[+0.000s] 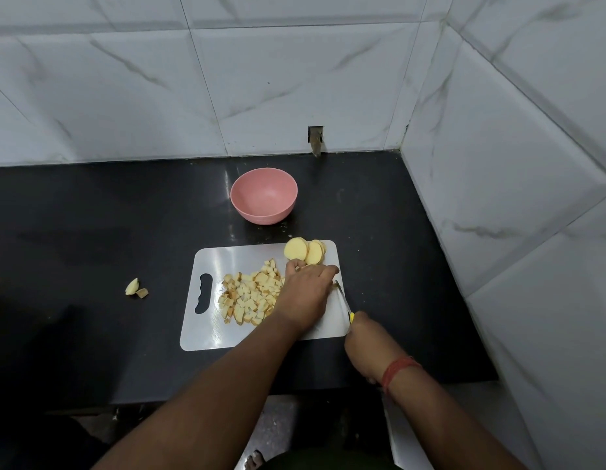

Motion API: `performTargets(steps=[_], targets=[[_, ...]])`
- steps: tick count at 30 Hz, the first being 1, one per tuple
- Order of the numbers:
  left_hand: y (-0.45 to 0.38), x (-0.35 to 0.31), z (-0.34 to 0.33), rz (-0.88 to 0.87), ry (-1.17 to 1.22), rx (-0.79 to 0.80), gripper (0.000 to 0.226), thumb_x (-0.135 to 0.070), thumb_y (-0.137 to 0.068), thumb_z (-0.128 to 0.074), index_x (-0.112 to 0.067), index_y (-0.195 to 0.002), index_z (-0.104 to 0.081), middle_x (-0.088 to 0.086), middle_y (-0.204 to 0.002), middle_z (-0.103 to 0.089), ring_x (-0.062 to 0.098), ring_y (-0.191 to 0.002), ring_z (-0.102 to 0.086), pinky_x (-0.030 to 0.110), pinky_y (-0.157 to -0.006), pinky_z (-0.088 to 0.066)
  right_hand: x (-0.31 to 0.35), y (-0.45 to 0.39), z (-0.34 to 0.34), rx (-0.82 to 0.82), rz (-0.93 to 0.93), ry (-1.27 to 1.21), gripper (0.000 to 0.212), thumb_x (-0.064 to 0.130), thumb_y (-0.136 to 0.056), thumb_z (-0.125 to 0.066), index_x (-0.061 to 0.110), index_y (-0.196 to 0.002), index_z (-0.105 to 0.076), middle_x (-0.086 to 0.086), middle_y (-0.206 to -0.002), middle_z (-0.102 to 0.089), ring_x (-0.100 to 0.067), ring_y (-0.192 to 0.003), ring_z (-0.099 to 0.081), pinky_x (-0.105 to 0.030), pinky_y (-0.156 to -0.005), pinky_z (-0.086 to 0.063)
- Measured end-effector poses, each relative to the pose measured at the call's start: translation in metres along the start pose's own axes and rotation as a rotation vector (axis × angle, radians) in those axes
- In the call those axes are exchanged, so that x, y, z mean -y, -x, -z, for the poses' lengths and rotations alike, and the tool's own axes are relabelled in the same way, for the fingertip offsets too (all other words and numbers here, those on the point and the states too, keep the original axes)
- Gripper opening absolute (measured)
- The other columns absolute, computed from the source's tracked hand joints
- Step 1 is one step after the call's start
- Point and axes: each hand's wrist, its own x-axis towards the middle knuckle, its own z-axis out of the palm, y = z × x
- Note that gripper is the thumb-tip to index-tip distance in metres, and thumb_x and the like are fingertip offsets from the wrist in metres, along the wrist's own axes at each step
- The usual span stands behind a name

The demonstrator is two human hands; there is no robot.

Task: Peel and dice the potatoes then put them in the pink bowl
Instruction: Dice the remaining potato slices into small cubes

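A white cutting board (206, 330) lies on the black counter. A heap of diced potato (249, 295) covers its middle. Peeled potato slices (305, 251) lean together at its far right corner. My left hand (305, 293) rests palm down on the board just in front of the slices, fingers curled over something hidden under it. My right hand (366, 344) grips the yellow handle of a knife (343, 297), whose blade points toward my left hand. The pink bowl (263, 195) stands empty behind the board.
Two potato scraps (136, 288) lie on the counter (91, 232) left of the board. Tiled walls close off the back and the right side. The counter's front edge runs just below my forearms.
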Motion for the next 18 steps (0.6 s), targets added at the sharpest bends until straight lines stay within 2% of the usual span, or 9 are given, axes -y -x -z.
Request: performTargets(steps=[18], targets=[[-0.0015, 0.0007, 0.0003, 0.004, 0.007, 0.014, 0.03, -0.015, -0.098, -0.055, -0.025, -0.127, -0.055, -0.004, -0.115, -0.068, 0.018, -0.113, -0.059, 0.043, -0.111, -0.02, 0.001, -0.0046, -0.0054, -0.022, 0.033, 0.034, 0.023, 0.005, -0.095, -0.036, 0.003, -0.115, -0.045, -0.018, -0.116, -0.061, -0.032, -0.103, -0.062, -0.027, -0.071, -0.038]])
